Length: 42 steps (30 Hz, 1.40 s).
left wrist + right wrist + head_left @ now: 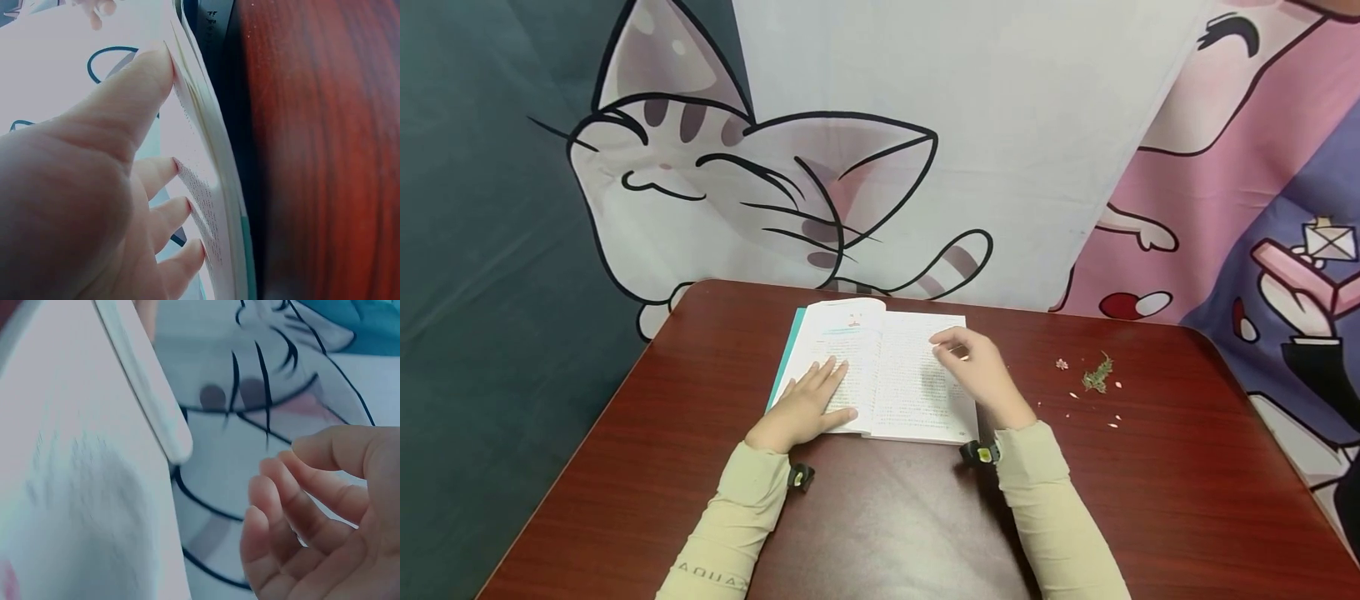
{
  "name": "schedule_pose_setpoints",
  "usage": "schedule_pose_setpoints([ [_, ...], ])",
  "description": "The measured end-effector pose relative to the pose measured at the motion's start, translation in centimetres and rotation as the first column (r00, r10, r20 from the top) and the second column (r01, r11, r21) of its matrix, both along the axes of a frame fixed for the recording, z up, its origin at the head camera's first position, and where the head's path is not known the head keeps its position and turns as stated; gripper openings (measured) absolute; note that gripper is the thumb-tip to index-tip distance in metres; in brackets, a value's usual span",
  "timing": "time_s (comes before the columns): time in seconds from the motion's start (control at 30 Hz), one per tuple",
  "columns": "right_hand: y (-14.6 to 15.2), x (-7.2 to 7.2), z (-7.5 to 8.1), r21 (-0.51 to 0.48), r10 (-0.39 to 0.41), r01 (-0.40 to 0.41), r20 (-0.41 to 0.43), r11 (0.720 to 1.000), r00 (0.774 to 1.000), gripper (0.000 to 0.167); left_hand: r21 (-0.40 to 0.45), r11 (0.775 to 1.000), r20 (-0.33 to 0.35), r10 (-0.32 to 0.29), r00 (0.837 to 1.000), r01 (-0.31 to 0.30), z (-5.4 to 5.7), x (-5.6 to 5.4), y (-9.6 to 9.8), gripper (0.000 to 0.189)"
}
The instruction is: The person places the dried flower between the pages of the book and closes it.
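An open book with printed pages and a teal cover edge lies on the table. My left hand rests on its left page, fingers spread. In the left wrist view the fingertips touch the printed paper and the thumb lies near the bottom edge of the pages. Above the right page is my right hand, raised off the paper. Its fingers bend loosely, with the thumb tip near the index fingertip, and the right wrist view shows nothing held between them.
Right of the book lie a small green plant sprig, a little pink flower and several pale petals. The reddish-brown table meets a cartoon-cat backdrop at its far edge. Each wrist carries a small black camera.
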State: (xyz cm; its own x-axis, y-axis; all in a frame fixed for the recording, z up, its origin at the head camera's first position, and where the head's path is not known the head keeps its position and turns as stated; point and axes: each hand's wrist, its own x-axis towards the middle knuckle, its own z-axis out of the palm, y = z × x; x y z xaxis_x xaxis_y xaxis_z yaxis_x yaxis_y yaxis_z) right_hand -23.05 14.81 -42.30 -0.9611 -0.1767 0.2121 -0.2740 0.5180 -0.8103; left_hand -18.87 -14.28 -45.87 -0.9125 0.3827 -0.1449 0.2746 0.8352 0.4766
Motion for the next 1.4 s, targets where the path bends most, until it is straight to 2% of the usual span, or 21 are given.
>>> schedule_pose_setpoints([
  [0.17, 2.2, -0.6, 0.2, 0.034, -0.118, 0.119, -0.049, 0.992, 0.992, 0.016, 0.003, 1.000, 0.001, 0.001, 1.000, -0.001, 0.0, 0.1, -0.1, 0.079],
  [0.4, 5.6, -1.2, -0.1, 0.126, -0.217, 0.224, -0.073, 0.966, 0.974, 0.018, 0.003, 1.000, 0.002, 0.008, 1.000, -0.008, -0.2, -0.1, -0.1, 0.079],
  [0.63, 9.2, -1.4, -0.2, 0.202, -0.312, 0.325, -0.095, 0.924, 0.945, 0.021, 0.012, 1.000, 0.001, 0.008, 1.000, -0.008, -0.1, -0.1, 0.0, 0.079],
  [0.87, 11.5, -1.3, -0.2, 0.210, -0.412, 0.413, -0.052, 0.886, 0.910, 0.023, 0.007, 1.000, 0.002, 0.009, 1.000, -0.009, -0.1, -0.1, 0.0, 0.081],
  [1.4, 14.9, -1.1, -2.2, 0.239, -0.566, 0.540, 0.052, 0.807, 0.823, 0.028, -0.001, 1.000, -0.015, 0.015, 1.000, -0.015, -0.1, -0.1, 0.0, 0.080],
])
